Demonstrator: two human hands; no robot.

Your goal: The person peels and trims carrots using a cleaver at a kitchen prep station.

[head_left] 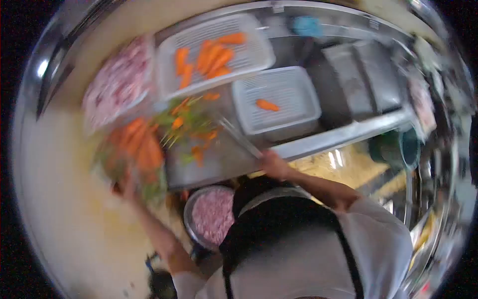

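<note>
Head view: steel counter (219, 167), big basket (251, 57) with carrots (211, 57), small basket (295, 89) with one carrot (267, 104), carrot heap (142, 147) at left, scraps (186, 119) between heap and small basket. Left hand (127, 187) blurred at heap's near edge, can't tell if grasping. Right hand (274, 164) grasps knife (240, 135), blade pointing toward scraps. Step in hand looks like picking from heap, amid trimming; next move calls for secure left grip, knife clear of it

Kitchen, steel counter (209, 167), carrots (206, 56)
</note>
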